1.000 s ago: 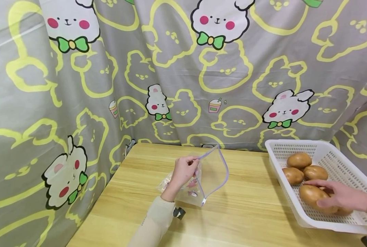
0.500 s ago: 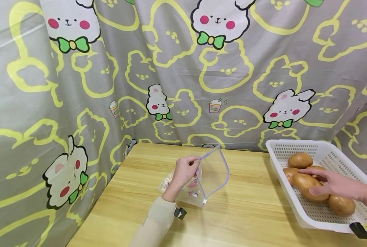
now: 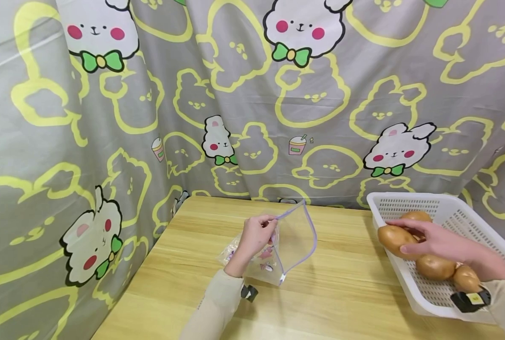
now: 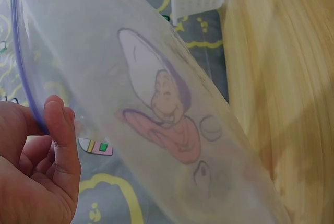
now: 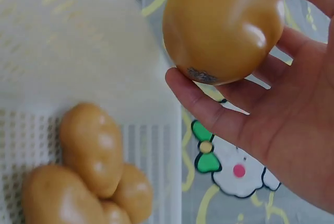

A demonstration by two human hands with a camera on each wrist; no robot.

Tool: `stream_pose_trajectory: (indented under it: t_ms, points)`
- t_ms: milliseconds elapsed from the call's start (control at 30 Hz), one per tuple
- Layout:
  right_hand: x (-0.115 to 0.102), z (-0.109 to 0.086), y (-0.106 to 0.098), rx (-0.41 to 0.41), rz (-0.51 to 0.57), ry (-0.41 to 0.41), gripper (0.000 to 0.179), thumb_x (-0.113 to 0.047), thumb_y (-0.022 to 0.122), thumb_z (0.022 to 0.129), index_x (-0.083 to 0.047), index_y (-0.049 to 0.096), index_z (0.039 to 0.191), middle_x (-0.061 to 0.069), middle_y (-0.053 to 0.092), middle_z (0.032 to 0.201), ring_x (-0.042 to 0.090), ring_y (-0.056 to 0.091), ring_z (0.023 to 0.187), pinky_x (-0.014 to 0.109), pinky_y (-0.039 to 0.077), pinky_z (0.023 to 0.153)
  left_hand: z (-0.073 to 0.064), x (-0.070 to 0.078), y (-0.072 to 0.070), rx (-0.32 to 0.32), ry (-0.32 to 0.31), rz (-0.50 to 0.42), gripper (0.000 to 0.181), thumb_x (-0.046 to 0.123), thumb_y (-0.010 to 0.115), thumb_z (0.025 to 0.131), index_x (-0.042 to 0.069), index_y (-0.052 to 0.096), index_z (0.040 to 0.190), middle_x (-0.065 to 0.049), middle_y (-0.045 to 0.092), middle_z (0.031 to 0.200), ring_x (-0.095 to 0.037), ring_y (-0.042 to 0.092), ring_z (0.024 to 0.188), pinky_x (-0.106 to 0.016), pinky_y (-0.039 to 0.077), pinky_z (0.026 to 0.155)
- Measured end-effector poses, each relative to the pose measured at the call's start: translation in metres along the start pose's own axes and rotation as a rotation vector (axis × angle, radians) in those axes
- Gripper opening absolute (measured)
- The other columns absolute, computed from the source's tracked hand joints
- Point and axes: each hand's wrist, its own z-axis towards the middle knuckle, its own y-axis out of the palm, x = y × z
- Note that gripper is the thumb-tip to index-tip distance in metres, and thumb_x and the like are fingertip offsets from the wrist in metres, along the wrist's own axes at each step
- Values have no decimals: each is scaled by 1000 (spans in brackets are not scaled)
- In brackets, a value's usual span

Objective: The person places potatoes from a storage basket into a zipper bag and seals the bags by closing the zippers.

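Rightward of the gaping bag (image 3: 273, 259), a potato (image 3: 392, 240) hangs at the left rim of the basket (image 3: 400, 281), gripped by the right hand (image 3: 443, 243); the left hand (image 3: 256, 237) pinches the bag's edge.

A gray curtain (image 3: 244, 106) hangs in folds behind the table (image 3: 320, 307) and along its left side. Yellow outlines of cartoon animals cover the cloth. Among them are white rabbits (image 3: 305, 23) edged in black, with pink-red cheeks and green bows (image 3: 291, 55) with yellow centers. Two small pink cups (image 3: 297, 146) with pale tops and green labels are printed there too. The table has a light yellow-brown wooden top with streaky grain, and its far edge meets the curtain.
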Motion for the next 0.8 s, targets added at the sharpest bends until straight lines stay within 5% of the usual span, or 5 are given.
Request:
stream_pose_trajectory:
  t_ms: [400, 800]
  points:
    - [-41, 34, 6, -101, 216, 24, 59, -14, 68, 86, -3, 42, 138, 10, 52, 125, 5, 56, 97, 19, 47, 79, 3, 3, 7, 14, 16, -16, 15, 8, 58, 92, 2, 71, 96, -2, 56, 57, -11, 53, 41, -24, 49, 39]
    - [-72, 68, 18, -103, 234, -59, 61, -19, 72, 84, -10, 45, 138, 7, 52, 126, 12, 55, 98, 24, 47, 80, 4, 5, 11, 16, 2, -52, 14, 8, 58, 93, 1, 70, 95, -2, 56, 58, -10, 52, 42, -23, 49, 39]
